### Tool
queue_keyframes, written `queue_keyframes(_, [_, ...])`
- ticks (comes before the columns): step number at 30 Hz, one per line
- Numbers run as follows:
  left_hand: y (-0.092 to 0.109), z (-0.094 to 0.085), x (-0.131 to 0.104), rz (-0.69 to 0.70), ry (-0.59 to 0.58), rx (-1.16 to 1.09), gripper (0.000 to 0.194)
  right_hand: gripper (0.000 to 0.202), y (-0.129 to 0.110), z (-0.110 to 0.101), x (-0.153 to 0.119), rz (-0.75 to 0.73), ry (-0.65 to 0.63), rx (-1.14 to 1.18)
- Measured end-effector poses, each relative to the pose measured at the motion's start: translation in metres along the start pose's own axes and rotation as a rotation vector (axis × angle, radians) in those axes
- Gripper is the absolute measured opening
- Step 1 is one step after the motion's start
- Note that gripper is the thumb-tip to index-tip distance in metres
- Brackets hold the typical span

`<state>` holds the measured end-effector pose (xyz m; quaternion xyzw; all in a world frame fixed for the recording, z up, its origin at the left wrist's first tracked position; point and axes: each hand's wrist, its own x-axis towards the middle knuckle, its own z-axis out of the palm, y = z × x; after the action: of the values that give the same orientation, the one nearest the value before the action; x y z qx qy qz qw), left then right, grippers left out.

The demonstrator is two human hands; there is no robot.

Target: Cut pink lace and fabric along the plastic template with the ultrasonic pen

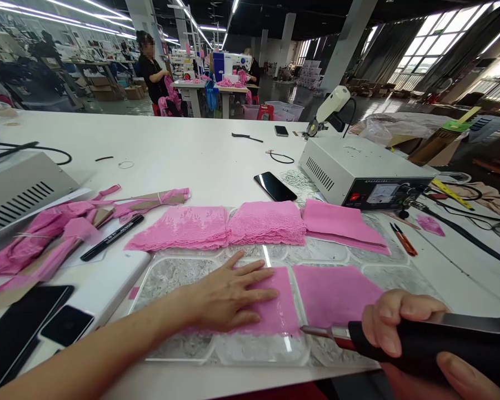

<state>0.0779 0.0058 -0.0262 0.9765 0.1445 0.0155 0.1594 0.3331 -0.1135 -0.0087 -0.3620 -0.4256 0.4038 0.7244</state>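
Observation:
My left hand (233,294) lies flat with fingers spread, pressing a pink fabric piece (286,300) onto a clear plastic template (262,355) with rounded panels. My right hand (404,328) is wrapped round a black handheld tool (433,341) with a tapered metal tip. That tip is beside the lower right corner of the fabric under my left hand; whether it touches cannot be made out. A second flat pink piece (333,294) lies just right of it. Behind them are two stacks of pink lace (179,225) (266,222) and a smooth pink stack (341,225).
A grey control box (366,172) with a dial stands at the back right, beside orange-handled snips (404,240). A phone (275,186) lies behind the lace. At left are bundled pink pieces (45,233), a black marker (112,237) and another vented box (20,189).

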Motion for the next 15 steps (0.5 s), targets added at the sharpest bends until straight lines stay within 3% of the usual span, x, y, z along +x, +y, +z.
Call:
queue_keyframes(7, [0.0,0.001,0.002,0.011,0.012,0.009,0.044,0.022,-0.002,0.006,0.0,0.009,-0.022,-0.026])
queue_keyframes(15, [0.001,0.002,0.004,0.027,0.045,0.0,0.042,0.026,0.003,-0.006,-0.008,0.015,0.002,-0.031])
